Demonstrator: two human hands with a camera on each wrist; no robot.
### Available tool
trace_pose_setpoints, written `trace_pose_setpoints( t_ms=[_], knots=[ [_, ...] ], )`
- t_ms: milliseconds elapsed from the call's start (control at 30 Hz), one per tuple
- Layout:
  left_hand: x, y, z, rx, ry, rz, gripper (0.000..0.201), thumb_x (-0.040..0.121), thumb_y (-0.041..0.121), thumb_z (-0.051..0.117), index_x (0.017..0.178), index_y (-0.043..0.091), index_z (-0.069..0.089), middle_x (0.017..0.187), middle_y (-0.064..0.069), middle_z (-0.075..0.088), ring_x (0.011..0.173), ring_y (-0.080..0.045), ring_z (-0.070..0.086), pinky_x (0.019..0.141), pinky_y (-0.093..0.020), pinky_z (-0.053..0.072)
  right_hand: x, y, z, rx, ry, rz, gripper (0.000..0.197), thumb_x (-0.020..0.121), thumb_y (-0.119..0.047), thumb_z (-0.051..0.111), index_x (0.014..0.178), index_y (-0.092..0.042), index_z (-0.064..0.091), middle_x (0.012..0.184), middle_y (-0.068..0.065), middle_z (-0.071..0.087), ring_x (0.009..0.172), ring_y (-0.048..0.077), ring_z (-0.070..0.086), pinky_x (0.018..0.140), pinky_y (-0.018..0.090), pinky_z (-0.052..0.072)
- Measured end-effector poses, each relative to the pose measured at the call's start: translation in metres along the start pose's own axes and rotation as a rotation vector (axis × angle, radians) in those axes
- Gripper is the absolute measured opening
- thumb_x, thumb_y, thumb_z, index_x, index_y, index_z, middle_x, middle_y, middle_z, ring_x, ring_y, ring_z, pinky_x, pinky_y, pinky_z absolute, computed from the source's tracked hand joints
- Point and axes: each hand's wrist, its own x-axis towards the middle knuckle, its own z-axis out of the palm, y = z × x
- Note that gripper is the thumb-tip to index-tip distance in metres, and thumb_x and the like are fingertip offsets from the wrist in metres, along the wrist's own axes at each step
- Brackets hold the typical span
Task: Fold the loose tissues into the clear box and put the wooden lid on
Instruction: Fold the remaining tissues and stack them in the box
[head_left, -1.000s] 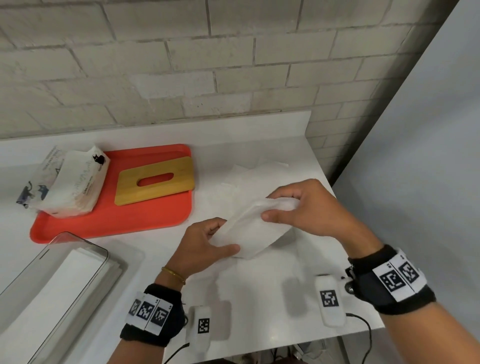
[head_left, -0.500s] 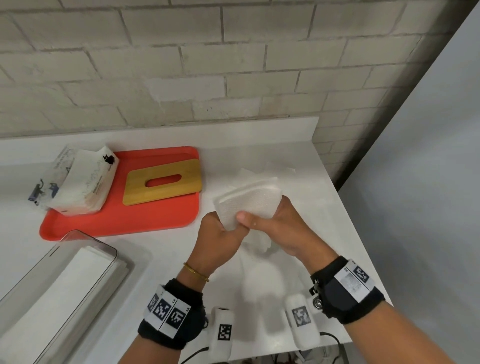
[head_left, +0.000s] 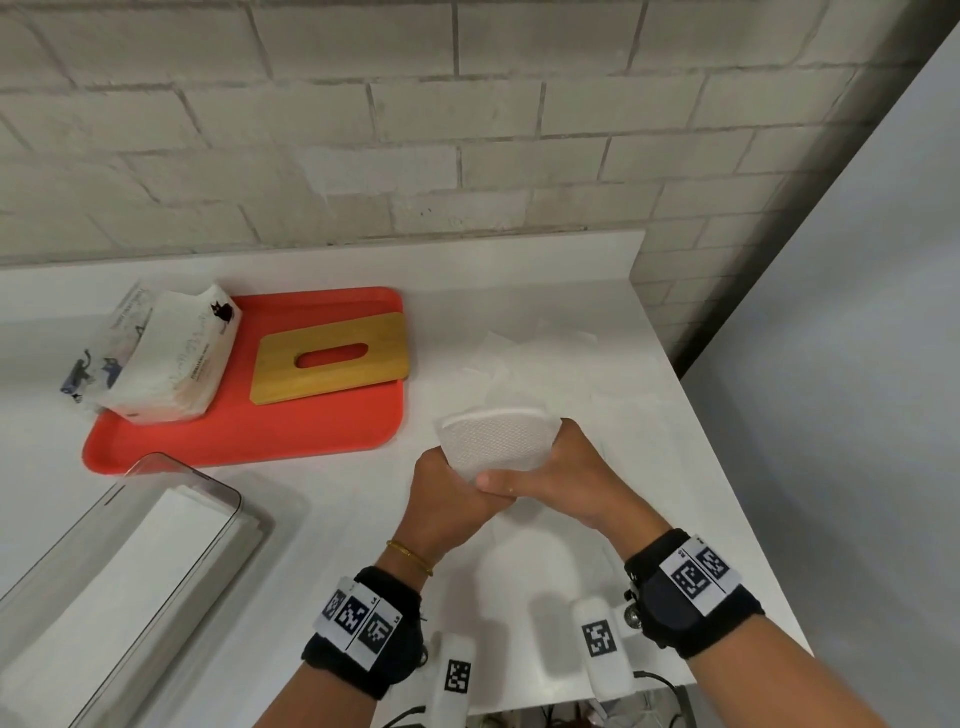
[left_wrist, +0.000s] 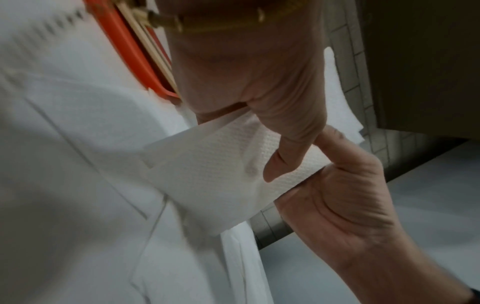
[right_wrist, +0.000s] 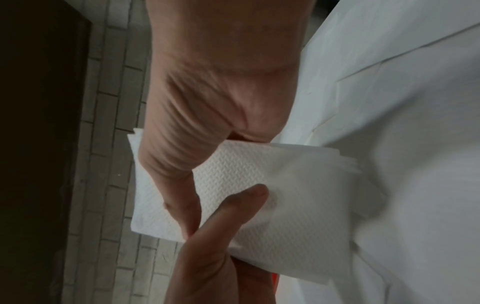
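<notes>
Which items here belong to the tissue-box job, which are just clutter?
Job:
folded tissue, held by left hand and right hand
loose tissues
clear box
wooden lid

Lying about:
tissue pack
red tray

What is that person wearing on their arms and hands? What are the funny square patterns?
Both hands are bare, with no sleeves. Each wrist wears a black band with white labels printed with black-and-white square codes; the right band has them too. A small white camera block with another code hangs below each wrist, with thin black cables. The left wrist has a thin gold bracelet.
</notes>
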Motion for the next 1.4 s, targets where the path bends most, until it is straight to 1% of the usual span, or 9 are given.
trace_pose_setpoints(
  t_ms=[133,367,567,700,833,933,1033,1133,1400],
  knots=[
    [0.001,0.011,0.004,-0.005,-0.011,0.073,0.036,0.075,-0.001,0.089,0.105,0.017,0.080,0.097,0.004,0.082,0.098,-0.014,0.078,0.081,-0.032,0.063,-0.001,-0.011,0.002,0.016,0.010,-0.071,0.054,0.072,-0.021,0.097,0.120,-0.028,0.073,0.112,-0.009,0.079,0.108,0.005,0.073,0.092,0.030,0.060],
    [-0.001,0.005,-0.005,-0.047,0.025,0.034,0.045,0.073,0.004,0.092,0.114,0.017,0.078,0.106,-0.001,0.081,0.103,-0.020,0.078,0.090,-0.052,0.063,-0.004,-0.003,-0.009,0.066,-0.031,-0.115,0.046,0.079,-0.009,0.091,0.121,-0.021,0.077,0.115,0.002,0.079,0.111,0.020,0.074,0.095,0.042,0.061],
    [-0.009,0.013,0.001,-0.063,0.037,0.042,0.047,0.072,0.005,0.094,0.114,0.014,0.077,0.106,0.001,0.081,0.102,-0.017,0.078,0.090,-0.046,0.064,-0.002,0.005,-0.002,0.070,0.002,-0.041,0.037,0.083,-0.026,0.088,0.118,-0.015,0.077,0.110,0.006,0.080,0.107,0.024,0.076,0.098,0.056,0.058],
    [-0.006,0.033,-0.001,-0.155,0.024,0.090,0.048,0.072,-0.003,0.092,0.115,0.009,0.076,0.108,-0.006,0.081,0.105,-0.024,0.077,0.091,-0.046,0.064,-0.004,-0.015,-0.004,0.081,-0.090,-0.123,0.044,0.085,-0.023,0.087,0.127,-0.026,0.074,0.121,0.001,0.077,0.116,0.021,0.072,0.103,0.048,0.057],
    [-0.005,0.047,-0.009,-0.283,0.066,0.042,0.033,0.079,-0.006,0.086,0.103,0.016,0.082,0.105,-0.010,0.081,0.100,-0.029,0.078,0.091,-0.053,0.062,-0.002,-0.007,-0.015,0.068,-0.158,-0.091,0.072,0.073,-0.008,0.094,0.136,-0.025,0.064,0.128,-0.003,0.073,0.119,0.016,0.070,0.102,0.039,0.058],
    [-0.003,0.048,-0.017,-0.448,0.130,-0.034,0.037,0.073,0.000,0.089,0.103,0.019,0.080,0.110,-0.011,0.080,0.105,-0.030,0.077,0.092,-0.052,0.061,-0.001,0.015,-0.021,-0.092,-0.094,0.019,0.039,0.076,-0.015,0.094,0.111,-0.017,0.077,0.106,0.001,0.081,0.100,0.021,0.077,0.095,0.049,0.061],
    [0.000,0.041,-0.034,-0.490,0.150,-0.067,0.054,0.069,0.009,0.091,0.120,0.015,0.074,0.120,-0.011,0.077,0.115,-0.031,0.073,0.096,-0.051,0.058,-0.004,0.030,-0.031,-0.050,0.019,0.035,0.016,0.079,-0.018,0.091,0.092,-0.016,0.081,0.092,0.000,0.080,0.087,0.022,0.077,0.084,0.041,0.062],
    [-0.003,0.030,-0.049,-0.435,0.157,-0.111,0.044,0.071,0.010,0.090,0.113,0.011,0.078,0.114,-0.012,0.079,0.109,-0.031,0.076,0.097,-0.049,0.057,-0.007,0.034,-0.042,0.082,0.100,-0.010,0.017,0.080,-0.017,0.090,0.094,-0.017,0.081,0.100,0.007,0.080,0.096,0.032,0.076,0.087,0.044,0.059],
    [-0.005,-0.015,-0.054,-0.085,0.133,-0.191,0.035,0.069,0.004,0.096,0.100,0.007,0.080,0.097,-0.010,0.082,0.094,-0.035,0.078,0.086,-0.051,0.064,-0.001,0.058,-0.029,0.053,0.101,0.033,0.030,0.076,-0.011,0.093,0.099,-0.027,0.080,0.099,-0.005,0.080,0.089,0.010,0.074,0.077,0.021,0.054]
  ],
)
